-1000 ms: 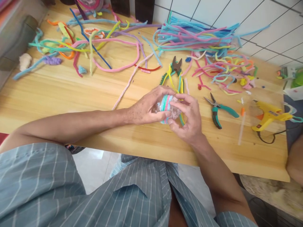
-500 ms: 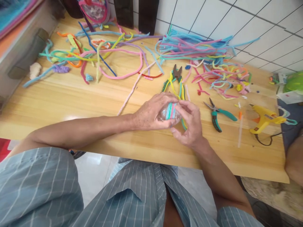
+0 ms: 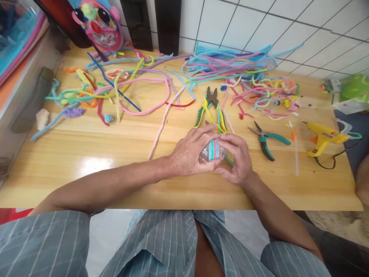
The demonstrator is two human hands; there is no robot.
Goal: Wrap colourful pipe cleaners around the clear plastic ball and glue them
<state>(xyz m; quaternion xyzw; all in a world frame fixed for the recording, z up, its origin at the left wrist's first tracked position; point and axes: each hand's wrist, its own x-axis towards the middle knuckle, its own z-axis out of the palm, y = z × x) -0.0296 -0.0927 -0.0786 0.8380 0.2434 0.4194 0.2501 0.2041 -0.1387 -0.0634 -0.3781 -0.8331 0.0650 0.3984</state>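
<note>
Between my hands is a small clear plastic bottle [image 3: 213, 150], seemingly lying on its side, with green, pink and blue pipe cleaners wrapped round its middle. My left hand [image 3: 193, 151] curves around its left end, fingers over the top and thumb below. On the right end, my right hand [image 3: 236, 158] presses with fingertips and thumb. Just behind the hands lie pliers with yellow and green handles [image 3: 212, 98], partly hidden by my fingers. A pale pink pipe cleaner [image 3: 165, 119] stretches along the table left of them.
A pipe cleaner bundle [image 3: 230, 63] lies at the back, with loose pieces [image 3: 268, 96] to its right. Needle-nose pliers [image 3: 263, 140] and a yellow glue gun [image 3: 324, 136] lie at right. A decorated clear container with eyes [image 3: 102, 29] stands back left. Another person's arm [image 3: 362, 181] shows at the right edge.
The camera view has tilted, so the table and hands appear lower and more of the decorated container shows. Both hands keep hold of the bottle; the right fingers sit closer around its end.
</note>
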